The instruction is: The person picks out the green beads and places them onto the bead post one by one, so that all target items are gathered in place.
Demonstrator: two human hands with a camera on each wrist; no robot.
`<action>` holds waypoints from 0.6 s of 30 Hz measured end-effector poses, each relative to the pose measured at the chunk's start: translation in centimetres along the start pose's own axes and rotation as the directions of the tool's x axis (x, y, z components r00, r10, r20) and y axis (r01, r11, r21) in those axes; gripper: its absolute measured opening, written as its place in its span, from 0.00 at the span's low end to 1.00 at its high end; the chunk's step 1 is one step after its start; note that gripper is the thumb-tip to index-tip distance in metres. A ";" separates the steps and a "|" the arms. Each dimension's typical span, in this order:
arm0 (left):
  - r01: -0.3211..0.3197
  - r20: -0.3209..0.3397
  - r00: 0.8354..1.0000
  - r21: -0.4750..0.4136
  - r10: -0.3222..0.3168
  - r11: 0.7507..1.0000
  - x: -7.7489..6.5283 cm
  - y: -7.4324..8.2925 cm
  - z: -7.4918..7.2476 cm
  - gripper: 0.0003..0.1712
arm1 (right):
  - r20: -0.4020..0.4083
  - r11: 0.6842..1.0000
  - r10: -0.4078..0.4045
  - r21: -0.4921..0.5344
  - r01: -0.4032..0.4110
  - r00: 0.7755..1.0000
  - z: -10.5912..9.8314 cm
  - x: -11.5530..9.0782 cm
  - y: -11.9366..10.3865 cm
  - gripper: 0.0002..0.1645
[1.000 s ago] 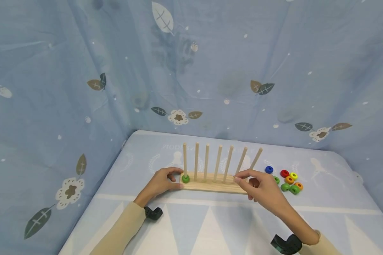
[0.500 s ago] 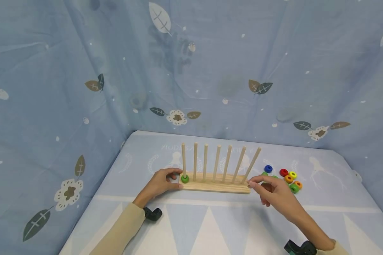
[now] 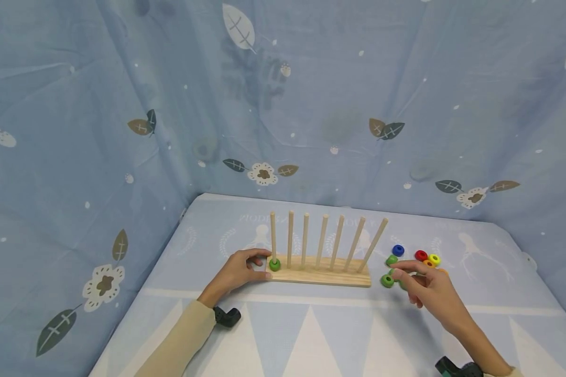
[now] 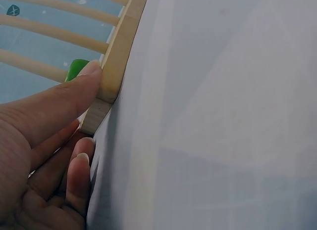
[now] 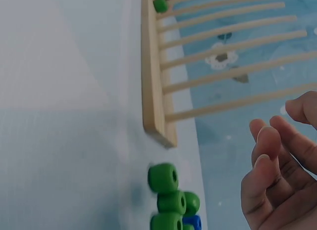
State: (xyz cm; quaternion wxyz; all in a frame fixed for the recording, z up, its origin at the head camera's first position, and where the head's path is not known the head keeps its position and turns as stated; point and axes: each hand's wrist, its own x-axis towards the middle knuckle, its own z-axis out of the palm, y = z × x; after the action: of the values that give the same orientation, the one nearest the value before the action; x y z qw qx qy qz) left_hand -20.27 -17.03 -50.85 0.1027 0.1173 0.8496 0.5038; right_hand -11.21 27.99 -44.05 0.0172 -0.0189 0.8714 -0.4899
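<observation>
A wooden peg board (image 3: 318, 277) lies across the table with a row of several upright pegs. One green bead (image 3: 274, 265) sits at the foot of its leftmost peg. My left hand (image 3: 238, 268) grips the board's left end, thumb (image 4: 91, 81) at the front corner and fingers behind. To the right of the board, my right hand (image 3: 431, 296) hovers over loose beads, its fingers loosely bent. Between thumb and fingers nothing shows in the right wrist view. Closest to that hand are green beads (image 3: 388, 280); it partly hides others in the group.
Behind the right hand lie a blue bead (image 3: 398, 251), a red bead (image 3: 421, 255), a yellow bead (image 3: 434, 259) and orange ones. Blue patterned cloth (image 3: 335, 104) hangs as walls at the back and sides of the cloth-covered table (image 3: 306, 335).
My right hand has moved right, from the board's right-hand pegs, past its end, to the loose green beads. My left hand has stayed at the board's left end.
</observation>
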 end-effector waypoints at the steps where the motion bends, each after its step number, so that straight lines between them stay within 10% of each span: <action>1: 0.001 0.001 1.000 -0.002 -0.001 1.000 0.0 0.0 0.0 0.32 | -0.011 1.000 0.002 -0.009 -0.002 1.000 -0.1 0.0 0.2 0.22; 18: 0.015 0.013 1.000 0.015 -0.015 1.000 0.0 0.1 -0.1 0.33 | -0.136 0.994 0.083 -0.063 -0.092 0.987 -1.8 0.2 3.6 0.29</action>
State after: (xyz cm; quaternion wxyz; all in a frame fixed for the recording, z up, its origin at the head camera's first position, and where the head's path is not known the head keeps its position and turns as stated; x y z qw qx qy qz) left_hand -20.30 -17.00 -50.70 0.1110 0.1148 0.8537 0.4957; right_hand -11.53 31.34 -46.18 -0.0202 0.0514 0.8869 -0.4586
